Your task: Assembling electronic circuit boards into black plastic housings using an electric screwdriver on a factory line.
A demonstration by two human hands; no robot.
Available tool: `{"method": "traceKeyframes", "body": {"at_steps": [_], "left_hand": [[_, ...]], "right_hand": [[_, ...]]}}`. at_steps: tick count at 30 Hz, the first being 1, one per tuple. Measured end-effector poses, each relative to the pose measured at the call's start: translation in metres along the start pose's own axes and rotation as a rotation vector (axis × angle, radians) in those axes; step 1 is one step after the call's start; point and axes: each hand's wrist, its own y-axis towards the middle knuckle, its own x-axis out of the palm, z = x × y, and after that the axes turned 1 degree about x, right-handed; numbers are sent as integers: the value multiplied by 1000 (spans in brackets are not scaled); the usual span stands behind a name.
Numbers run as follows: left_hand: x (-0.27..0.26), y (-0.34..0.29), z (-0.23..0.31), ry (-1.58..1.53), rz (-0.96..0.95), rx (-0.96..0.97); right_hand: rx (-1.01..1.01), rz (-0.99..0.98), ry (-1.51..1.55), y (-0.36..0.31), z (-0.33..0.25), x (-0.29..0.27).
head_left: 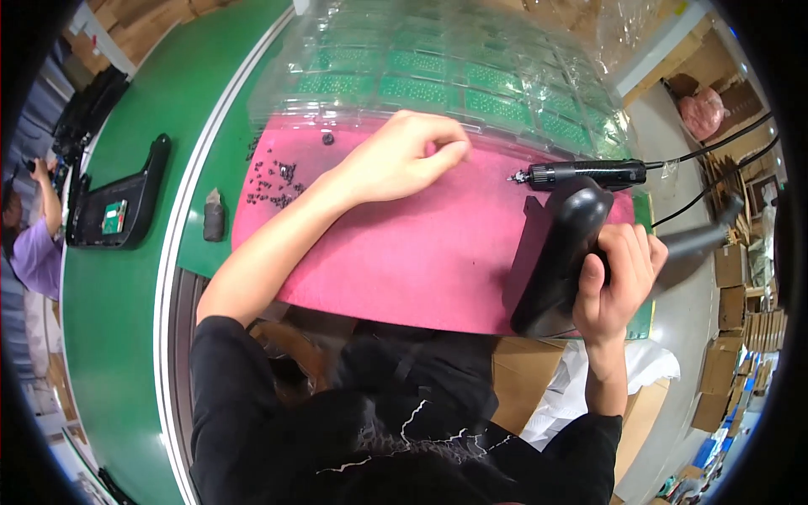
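My right hand (619, 282) is wrapped round a black plastic housing (560, 252) with a long handle-like arm that sticks out to the right. The housing stands tilted on its edge at the right side of the pink mat (396, 261). Over the mat's far middle, my left hand (417, 151) is bent inward with its fingers curled toward the thumb; anything inside them is hidden. Small black screws (273, 187) lie scattered at the mat's left, near my left forearm. A black electric screwdriver (589, 175) rests beyond the housing, its tip pointing left.
Clear plastic trays (438, 76) cover the far side of the bench. Left of the mat stands a small dark wrapped block (214, 217). On the green conveyor (109, 311) lies another black housing (118, 202) with a circuit board. Beyond it, a co-worker (38, 236) is working.
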Motion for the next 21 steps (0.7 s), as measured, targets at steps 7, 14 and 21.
{"method": "traceKeyframes", "body": {"at_steps": [7,14,21], "left_hand": [[4,-6,-13,-102,155,-265],[-3,-15,-12,-310,255,-256],[-4,-18,20,68,21,-240]], "right_hand": [[156,486,184,-24,27,17],[-399,-107,120,-12,-45,44],[-535,-780,577,20,-69,43]]}}
